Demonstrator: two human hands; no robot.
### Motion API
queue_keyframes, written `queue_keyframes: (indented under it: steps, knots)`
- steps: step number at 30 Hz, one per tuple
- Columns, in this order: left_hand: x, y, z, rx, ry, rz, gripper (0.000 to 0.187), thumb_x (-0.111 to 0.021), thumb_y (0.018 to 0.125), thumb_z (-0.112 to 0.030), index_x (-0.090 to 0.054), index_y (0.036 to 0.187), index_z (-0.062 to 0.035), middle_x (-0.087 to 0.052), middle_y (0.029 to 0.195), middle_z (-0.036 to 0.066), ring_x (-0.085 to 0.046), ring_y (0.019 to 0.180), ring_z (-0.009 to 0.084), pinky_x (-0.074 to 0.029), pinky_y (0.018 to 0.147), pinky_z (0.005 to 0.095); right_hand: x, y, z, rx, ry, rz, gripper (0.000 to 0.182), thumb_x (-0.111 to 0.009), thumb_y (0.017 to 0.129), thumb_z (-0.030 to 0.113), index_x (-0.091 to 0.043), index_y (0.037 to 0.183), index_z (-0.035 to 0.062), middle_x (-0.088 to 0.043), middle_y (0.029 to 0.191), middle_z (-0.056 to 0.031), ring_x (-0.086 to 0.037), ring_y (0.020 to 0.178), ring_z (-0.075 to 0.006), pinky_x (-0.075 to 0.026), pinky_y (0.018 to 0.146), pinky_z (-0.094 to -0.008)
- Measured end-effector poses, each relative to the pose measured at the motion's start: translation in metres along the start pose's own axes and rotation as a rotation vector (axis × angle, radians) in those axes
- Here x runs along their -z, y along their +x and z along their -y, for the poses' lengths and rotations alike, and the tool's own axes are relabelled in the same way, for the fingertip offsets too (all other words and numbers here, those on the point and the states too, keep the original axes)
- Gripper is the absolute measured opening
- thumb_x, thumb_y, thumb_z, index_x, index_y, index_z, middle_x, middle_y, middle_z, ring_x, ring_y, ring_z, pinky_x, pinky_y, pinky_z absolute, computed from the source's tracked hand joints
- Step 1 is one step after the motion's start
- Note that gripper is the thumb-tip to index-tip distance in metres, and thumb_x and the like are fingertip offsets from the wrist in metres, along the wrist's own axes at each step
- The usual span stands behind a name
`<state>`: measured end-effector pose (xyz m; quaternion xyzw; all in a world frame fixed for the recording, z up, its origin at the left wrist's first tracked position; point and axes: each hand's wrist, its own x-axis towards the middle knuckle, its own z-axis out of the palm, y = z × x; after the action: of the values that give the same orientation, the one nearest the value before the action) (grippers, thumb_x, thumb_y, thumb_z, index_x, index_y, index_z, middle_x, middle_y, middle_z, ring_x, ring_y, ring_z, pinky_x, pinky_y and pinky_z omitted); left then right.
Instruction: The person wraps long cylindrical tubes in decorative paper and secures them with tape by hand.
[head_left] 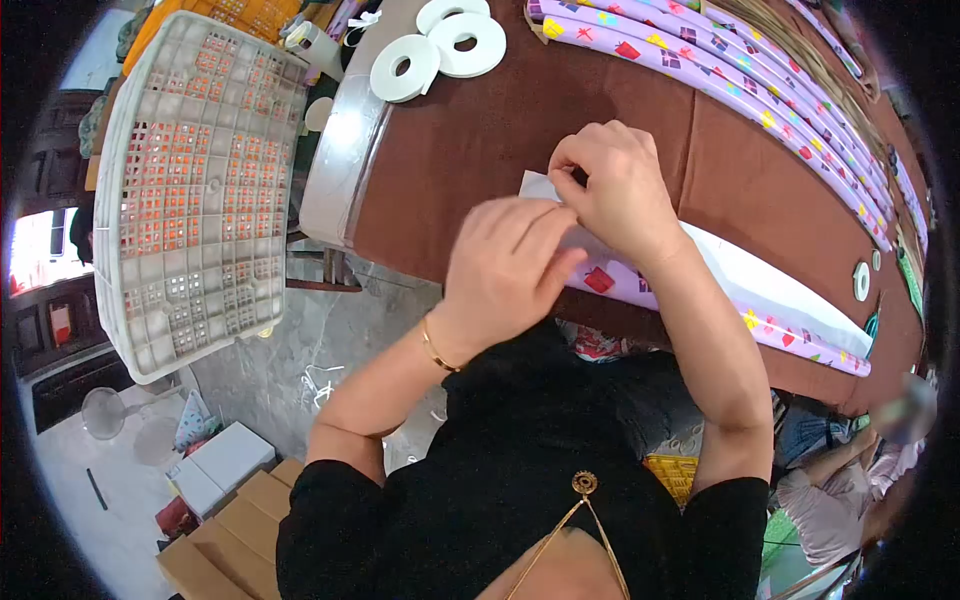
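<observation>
My left hand (508, 262), with a gold bracelet at the wrist, is over the left end of a sheet of wrapping paper (790, 290). Its fingers are stretched forward, slightly blurred, with the thumb apart from them. Just beyond it, my right hand (615, 180) is closed in a pinch, thumb against forefinger; anything between them is hidden. The paper lies along the near table edge, its white side facing up and a purple gift-patterned strip (600, 280) showing along the front.
Several purple patterned rolls (680, 65) lie across the back of the brown-covered table (460, 160). White tape rolls (405, 68) are at the far left. A plastic crate (200, 200) stands left, above cardboard boxes (235, 530). Another person (840, 490) is at the right.
</observation>
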<state>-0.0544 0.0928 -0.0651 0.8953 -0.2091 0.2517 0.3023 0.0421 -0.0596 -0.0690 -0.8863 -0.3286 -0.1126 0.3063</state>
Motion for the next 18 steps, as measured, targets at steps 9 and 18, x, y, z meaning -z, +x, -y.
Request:
queue_keyframes:
  steps: [9,18]
  knots:
    - [-0.013,-0.012,-0.002,-0.016,0.041,0.147,0.026,-0.065,0.089,-0.021,-0.067,0.109,-0.0038,-0.065,0.114,0.01,-0.059,0.104,0.0296,-0.047,0.09,0.0415,0.052,-0.016,-0.022,-0.195,-0.181,0.041,0.009,-0.064,0.078,0.012,-0.069,0.075,0.0052,-0.066,0.083,-0.0159,-0.063,0.084,-0.0356,-0.051,0.073,-0.0493]
    - [-0.018,-0.015,0.002,-0.076,0.106,0.077,0.027,-0.067,0.086,-0.024,-0.067,0.105,-0.004,-0.064,0.114,0.009,-0.059,0.104,0.0277,-0.047,0.091,0.0418,0.22,-0.139,-0.093,-0.883,-0.118,-0.122,0.016,-0.064,0.09,0.012,-0.065,0.094,-0.0037,-0.064,0.085,-0.0055,-0.061,0.079,-0.0093,-0.048,0.067,-0.0252]
